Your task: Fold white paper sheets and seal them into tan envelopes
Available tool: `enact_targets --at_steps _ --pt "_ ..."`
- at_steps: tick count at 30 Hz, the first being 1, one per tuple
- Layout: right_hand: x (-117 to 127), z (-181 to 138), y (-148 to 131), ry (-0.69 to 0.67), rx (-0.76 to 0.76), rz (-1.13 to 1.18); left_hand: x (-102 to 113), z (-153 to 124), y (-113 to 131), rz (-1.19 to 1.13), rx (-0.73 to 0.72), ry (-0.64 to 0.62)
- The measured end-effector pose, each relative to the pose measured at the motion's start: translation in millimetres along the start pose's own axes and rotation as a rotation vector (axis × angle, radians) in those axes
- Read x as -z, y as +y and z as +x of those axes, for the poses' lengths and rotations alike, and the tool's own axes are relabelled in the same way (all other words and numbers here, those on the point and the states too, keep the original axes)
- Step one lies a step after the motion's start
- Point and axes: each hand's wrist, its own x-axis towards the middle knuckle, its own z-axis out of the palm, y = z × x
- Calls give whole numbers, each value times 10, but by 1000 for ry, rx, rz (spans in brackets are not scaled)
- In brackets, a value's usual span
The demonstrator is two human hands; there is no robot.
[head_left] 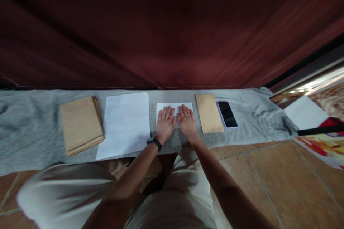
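Observation:
A small white folded-looking sheet of paper [175,106] lies on the grey cloth in front of me. My left hand [165,123] rests flat on its left half, fingers stretched out. On the right half, my right hand [186,120] also lies flat with its fingers extended, the thumbs nearly meeting. Both hands cover much of the paper. Left of them is a stack of large white sheets [126,121]. Close to my right hand lies a brown envelope [209,113].
Farther left sits a stack of larger brown envelopes [80,123]. A phone [227,114] with a dark screen lies right of the single envelope. The grey cloth [252,114] covers a narrow ledge against a dark red curtain [172,35]. Tiled floor [249,179] shows below.

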Motion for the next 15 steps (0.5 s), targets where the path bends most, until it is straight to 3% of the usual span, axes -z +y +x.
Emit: enact_targets --at_steps 8,15 --pt "-19 128 -66 -59 107 57 -4 3 -13 7 -25 12" --pt "-13 140 15 -41 64 -3 -9 7 -20 -8 -20 18"
